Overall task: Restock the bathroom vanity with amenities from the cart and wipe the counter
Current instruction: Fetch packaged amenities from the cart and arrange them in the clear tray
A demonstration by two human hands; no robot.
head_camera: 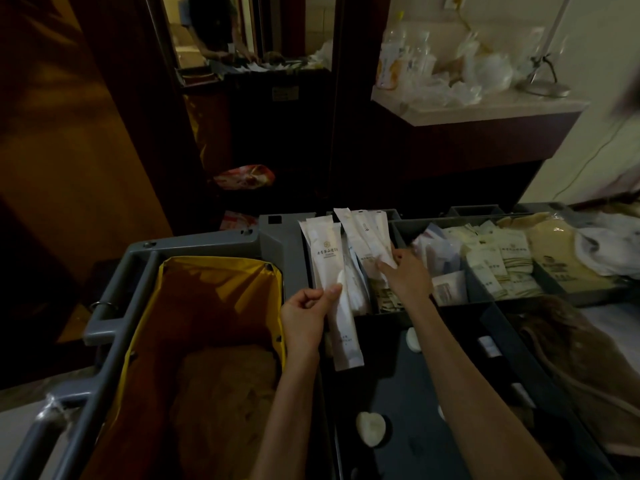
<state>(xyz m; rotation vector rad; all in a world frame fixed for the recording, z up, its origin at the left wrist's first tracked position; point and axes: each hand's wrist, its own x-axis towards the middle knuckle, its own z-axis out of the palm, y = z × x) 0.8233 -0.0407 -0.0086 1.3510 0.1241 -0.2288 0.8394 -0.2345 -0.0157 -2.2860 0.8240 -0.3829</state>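
Pinching a long white packet (346, 341) at its middle in the left hand (304, 318) grip; right hand (407, 277) grip touching more packets (367, 233) in the cart (273, 237), hold unclear.

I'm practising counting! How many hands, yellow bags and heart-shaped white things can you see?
Hands: 2 (left hand, pinching a white packet; right hand)
Yellow bag: 1
Heart-shaped white thing: 1
Total: 4

A hotel room: housekeeping cart (207, 244) stocked with packaged amenities (498, 258).
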